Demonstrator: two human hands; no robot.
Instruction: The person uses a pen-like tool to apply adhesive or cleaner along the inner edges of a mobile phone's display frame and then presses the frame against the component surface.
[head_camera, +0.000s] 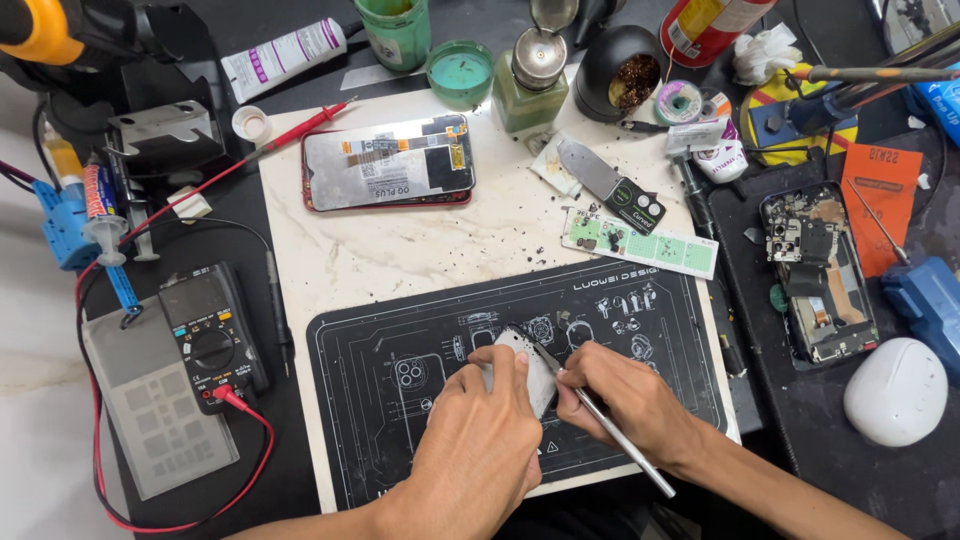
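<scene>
Metal tweezers (600, 415) are being pinched in the right hand (625, 400), tips meeting a small pale part (530, 365) which the left hand (480, 440) is clamping, lower centre, over the black mat (400, 340); steadying both wrists should be helping precision.

A multimeter (208, 340) lies left of the black mat (400, 400); opened phone (388, 162) above.

We find open marble worktop (400, 255) mid-frame above the black mat (400, 400); beyond it the opened phone (388, 162) and bottles (530, 75) block the top, the multimeter (210, 335) the left.
</scene>
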